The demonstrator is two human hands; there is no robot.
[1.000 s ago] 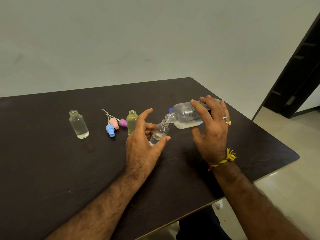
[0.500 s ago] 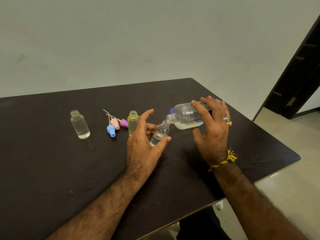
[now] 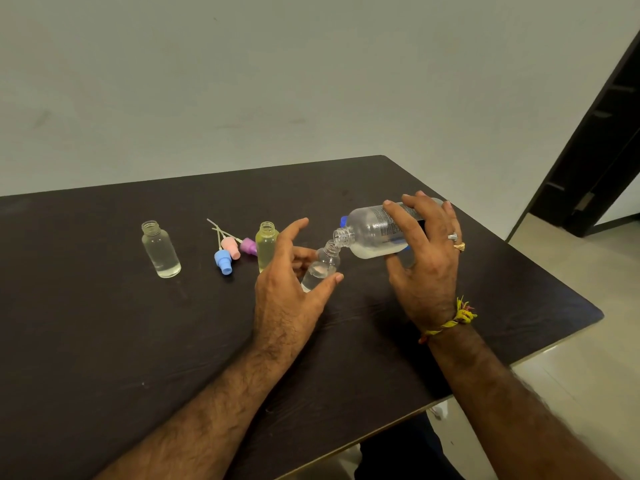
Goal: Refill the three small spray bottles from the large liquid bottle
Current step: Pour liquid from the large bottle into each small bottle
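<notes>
My right hand (image 3: 427,258) grips the large clear bottle (image 3: 372,233), tipped on its side with its open neck touching the mouth of a small clear bottle (image 3: 320,268). My left hand (image 3: 287,289) holds that small bottle tilted toward the large one, between thumb and fingers; it is partly filled. A second small bottle (image 3: 160,249), clear and uncapped, stands upright at the left. A yellowish small bottle (image 3: 266,244), also uncapped, stands just behind my left hand. Three spray caps, blue (image 3: 223,261), pink (image 3: 231,247) and purple (image 3: 248,246), lie between them with their tubes pointing away.
The dark wooden table (image 3: 104,341) ends at a front edge near my forearms and a right corner beyond my right wrist. A blue cap (image 3: 343,220) peeks out behind the large bottle's shoulder. A dark door frame (image 3: 602,133) stands at the far right.
Both hands hold almost the same pose. The liquid in the small tilted bottle looks slightly higher than a second ago.
</notes>
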